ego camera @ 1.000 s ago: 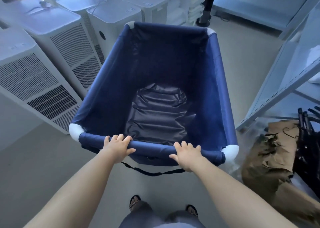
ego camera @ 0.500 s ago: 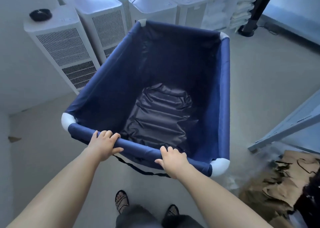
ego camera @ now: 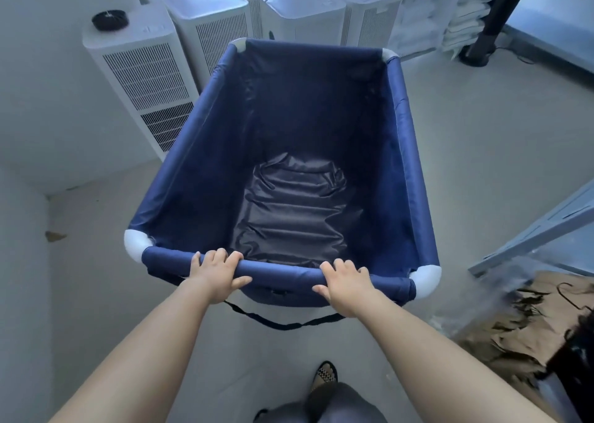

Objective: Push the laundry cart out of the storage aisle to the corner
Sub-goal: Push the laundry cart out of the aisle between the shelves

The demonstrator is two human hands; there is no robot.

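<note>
Laundry cart (ego camera: pixel 199 172): a navy fabric bin on a frame with white corner fittings (ego camera: pixel 136 244). It stands on the grey floor (ego camera: pixel 482 140) directly in front of the person. Its far end is near a row of white tower air units (ego camera: pixel 141 78), and its left side is just beside the nearest unit. Creased dark lining covers the bottom of the bin. A black strap (ego camera: pixel 283 323) hangs in a loop below the near end.

Left hand (ego camera: pixel 213 276): grips the near rim bar left of centre, fingers curled over the top and thumb along the near face.

Right hand (ego camera: pixel 345 284): grips the same bar right of centre in the same manner. Both forearms are extended towards the cart.

Surroundings: a round black object (ego camera: pixel 110 20) sits on top of the nearest air unit. Stacked white bundles (ego camera: pixel 450 21) lie at the far right beside a black pole (ego camera: pixel 501 14). A pale metal shelf frame (ego camera: pixel 546 230) is at the right edge, with crumpled brown paper (ego camera: pixel 546 320) below it. One sandalled foot (ego camera: pixel 324 374) shows at the bottom.
</note>
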